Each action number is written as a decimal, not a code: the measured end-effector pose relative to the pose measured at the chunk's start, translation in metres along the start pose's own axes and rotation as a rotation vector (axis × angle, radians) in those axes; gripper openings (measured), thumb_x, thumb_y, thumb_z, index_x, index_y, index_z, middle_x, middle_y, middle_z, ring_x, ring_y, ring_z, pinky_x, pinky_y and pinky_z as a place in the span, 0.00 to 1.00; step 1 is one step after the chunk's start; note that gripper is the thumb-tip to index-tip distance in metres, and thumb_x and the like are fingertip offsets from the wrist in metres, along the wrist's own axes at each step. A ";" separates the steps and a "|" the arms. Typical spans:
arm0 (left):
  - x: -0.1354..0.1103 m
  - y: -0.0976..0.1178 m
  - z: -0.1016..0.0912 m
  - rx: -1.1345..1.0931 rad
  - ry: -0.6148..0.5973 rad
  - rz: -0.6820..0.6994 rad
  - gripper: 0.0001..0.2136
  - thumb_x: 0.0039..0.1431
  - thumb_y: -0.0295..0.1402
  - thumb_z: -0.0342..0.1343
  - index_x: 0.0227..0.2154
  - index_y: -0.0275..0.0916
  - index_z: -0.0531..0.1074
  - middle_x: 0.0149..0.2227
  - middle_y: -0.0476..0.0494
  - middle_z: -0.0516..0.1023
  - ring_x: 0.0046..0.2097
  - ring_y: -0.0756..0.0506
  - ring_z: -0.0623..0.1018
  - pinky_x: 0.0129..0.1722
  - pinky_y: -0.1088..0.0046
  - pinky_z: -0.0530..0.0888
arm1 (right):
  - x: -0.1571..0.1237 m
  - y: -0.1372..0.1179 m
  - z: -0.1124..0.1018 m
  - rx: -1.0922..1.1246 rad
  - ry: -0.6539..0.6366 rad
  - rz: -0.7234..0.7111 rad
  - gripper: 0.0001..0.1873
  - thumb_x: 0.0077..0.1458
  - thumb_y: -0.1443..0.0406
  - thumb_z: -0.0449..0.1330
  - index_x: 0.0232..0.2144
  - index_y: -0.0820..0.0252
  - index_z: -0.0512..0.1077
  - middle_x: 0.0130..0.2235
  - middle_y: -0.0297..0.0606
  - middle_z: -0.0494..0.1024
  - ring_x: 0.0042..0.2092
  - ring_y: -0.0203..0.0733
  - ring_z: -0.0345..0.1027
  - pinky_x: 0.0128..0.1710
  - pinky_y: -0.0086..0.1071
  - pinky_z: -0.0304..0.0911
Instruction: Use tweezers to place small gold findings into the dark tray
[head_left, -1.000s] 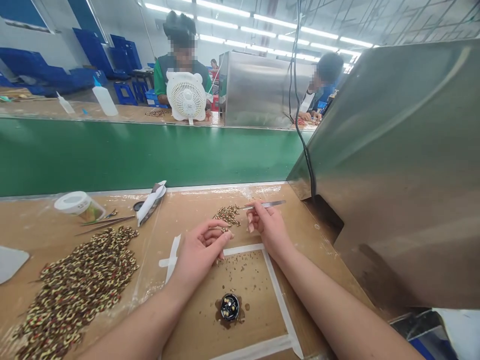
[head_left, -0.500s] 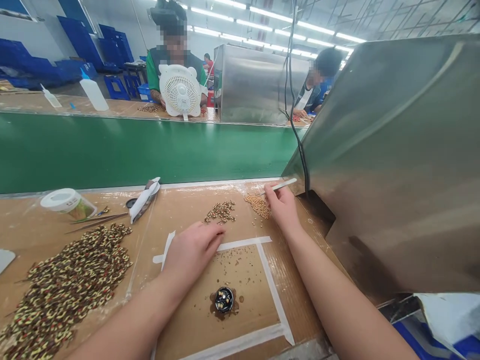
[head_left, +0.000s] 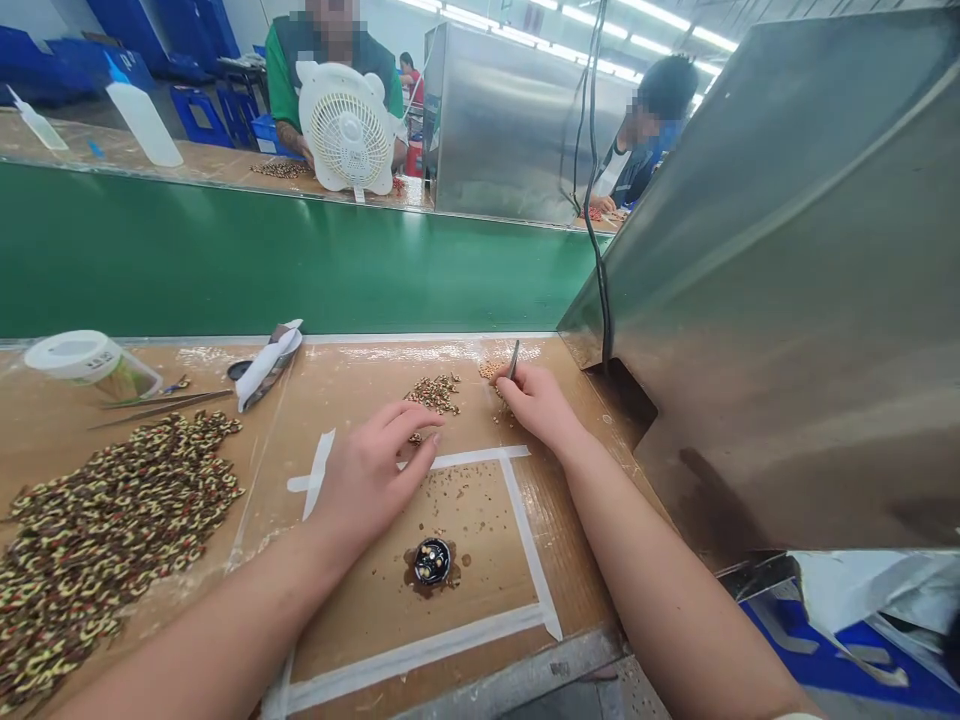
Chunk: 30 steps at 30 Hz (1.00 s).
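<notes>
My right hand (head_left: 536, 405) grips metal tweezers (head_left: 514, 358), their upper end pointing up and away, over a small heap of tan beads (head_left: 491, 370) on the brown table. My left hand (head_left: 371, 475) rests on the table with thumb and forefinger pinched on a small metal part (head_left: 415, 438), just below a heap of small brass parts (head_left: 435, 392). A small dark round piece (head_left: 432, 560) sits inside a square of white tape (head_left: 525, 545), nearer to me than both hands.
A large pile of spotted parts (head_left: 105, 520) lies at left, with a white-lidded jar (head_left: 90, 362), spare tweezers (head_left: 161, 402) and a wrapped tool (head_left: 266, 365). A steel hood (head_left: 787, 300) walls the right. Beyond the green conveyor (head_left: 285, 265) sit a white fan (head_left: 346, 127) and two other people.
My right hand drew back left from the hood's base and swung the tweezers from sideways to upright. My left hand stayed by the brass parts, fingers pinching. The view tilted down.
</notes>
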<state>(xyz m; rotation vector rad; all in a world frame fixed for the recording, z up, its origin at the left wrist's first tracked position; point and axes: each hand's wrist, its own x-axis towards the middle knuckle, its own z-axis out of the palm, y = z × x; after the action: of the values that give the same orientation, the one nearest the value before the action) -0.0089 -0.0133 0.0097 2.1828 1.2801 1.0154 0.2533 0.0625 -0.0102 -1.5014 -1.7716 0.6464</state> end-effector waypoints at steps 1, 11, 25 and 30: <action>-0.001 0.001 0.000 -0.007 -0.001 -0.015 0.08 0.72 0.34 0.55 0.48 0.46 0.78 0.49 0.45 0.81 0.37 0.46 0.78 0.38 0.66 0.74 | 0.000 0.001 0.001 -0.016 -0.008 -0.002 0.12 0.61 0.62 0.56 0.35 0.60 0.80 0.31 0.36 0.81 0.34 0.43 0.71 0.35 0.33 0.59; -0.002 0.002 0.003 -0.070 0.046 -0.111 0.07 0.69 0.36 0.59 0.44 0.46 0.81 0.27 0.52 0.75 0.27 0.48 0.70 0.31 0.69 0.65 | -0.003 -0.009 0.005 -0.015 -0.056 0.008 0.13 0.62 0.65 0.55 0.37 0.60 0.81 0.28 0.34 0.78 0.32 0.42 0.70 0.36 0.34 0.61; 0.004 0.002 0.007 -0.872 -0.102 -0.580 0.18 0.66 0.51 0.60 0.38 0.40 0.80 0.26 0.49 0.77 0.16 0.56 0.59 0.17 0.77 0.53 | -0.044 -0.054 0.012 0.185 -0.170 -0.642 0.16 0.70 0.64 0.58 0.55 0.44 0.79 0.43 0.36 0.86 0.42 0.45 0.79 0.45 0.44 0.73; 0.005 0.000 0.009 -0.977 -0.086 -0.602 0.17 0.61 0.50 0.66 0.30 0.39 0.76 0.15 0.59 0.61 0.15 0.56 0.54 0.16 0.79 0.50 | -0.042 -0.052 0.017 0.170 -0.192 -0.698 0.19 0.69 0.66 0.61 0.58 0.43 0.77 0.46 0.36 0.87 0.44 0.45 0.79 0.46 0.43 0.72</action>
<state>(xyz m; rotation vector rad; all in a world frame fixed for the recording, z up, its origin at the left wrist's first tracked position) -0.0003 -0.0087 0.0053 1.0106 0.9784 0.9687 0.2108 0.0120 0.0103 -0.6438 -2.1492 0.5637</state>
